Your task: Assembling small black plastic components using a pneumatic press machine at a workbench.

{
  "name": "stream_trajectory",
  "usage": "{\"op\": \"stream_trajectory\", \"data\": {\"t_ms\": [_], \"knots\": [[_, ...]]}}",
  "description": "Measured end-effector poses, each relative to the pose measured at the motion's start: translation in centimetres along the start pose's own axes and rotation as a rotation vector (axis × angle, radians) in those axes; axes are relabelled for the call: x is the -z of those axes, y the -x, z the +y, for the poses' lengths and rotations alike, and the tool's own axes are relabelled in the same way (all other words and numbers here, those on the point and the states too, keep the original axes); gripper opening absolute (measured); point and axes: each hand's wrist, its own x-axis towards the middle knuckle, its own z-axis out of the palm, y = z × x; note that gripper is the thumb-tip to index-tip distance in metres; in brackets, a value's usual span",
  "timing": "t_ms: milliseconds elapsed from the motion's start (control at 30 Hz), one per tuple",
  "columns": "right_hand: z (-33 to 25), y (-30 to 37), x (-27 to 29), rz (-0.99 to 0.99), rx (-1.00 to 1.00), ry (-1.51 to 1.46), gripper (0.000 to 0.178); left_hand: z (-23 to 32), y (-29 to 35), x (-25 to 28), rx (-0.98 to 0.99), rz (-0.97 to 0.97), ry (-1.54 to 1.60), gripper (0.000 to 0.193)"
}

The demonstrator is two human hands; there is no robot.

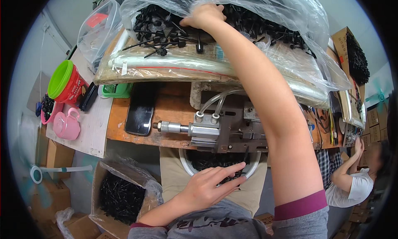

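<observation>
Nearest the body, the left hand [207, 187] hung over a white-rimmed tub [187, 166] on the lap, its fingers stretched and slightly parted; the palm side was hidden, so whether it had hold of anything could not be told. Beyond it, along the near edge of the tabletop [170, 102], sat a metal cylinder fixture [205, 133], its long axis running left to right.

Farther off stood a plastic-wrapped tray [166, 75] with a heap of black stemmed pieces [151, 17]. The right hand [205, 17] was much the nearer to them, right at the heap, with pieces to its left and right. Its thumb pointed left, away from the fingers; the tips were obscured, so its grip could not be told. One piece [200, 47] lay just nearer the body than that hand, its head toward the body, its stem pointing away. A clear plastic sheet [265, 7] covered the far side.
</observation>
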Motion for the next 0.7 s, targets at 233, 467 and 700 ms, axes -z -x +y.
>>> {"op": "stream_trajectory", "data": {"t_ms": [233, 467, 700], "knots": [[5.7, 0.7, 0.8, 0.096, 0.263, 0.137, 0.052, 0.0, 0.0, -0.2, -0.014, -0.006, -0.006, 0.032], [9.6, 3.5, 4.4, -0.032, 0.458, 0.197, 0.076, -0.2, -0.1, -0.8, 0.002, -0.011, -0.027, 0.032], [15.4, 4.3, 6.5, -0.103, 0.575, 0.108, 0.082, -0.3, -2.0, -1.9, -0.013, 0.069, -0.064, 0.034]]}}
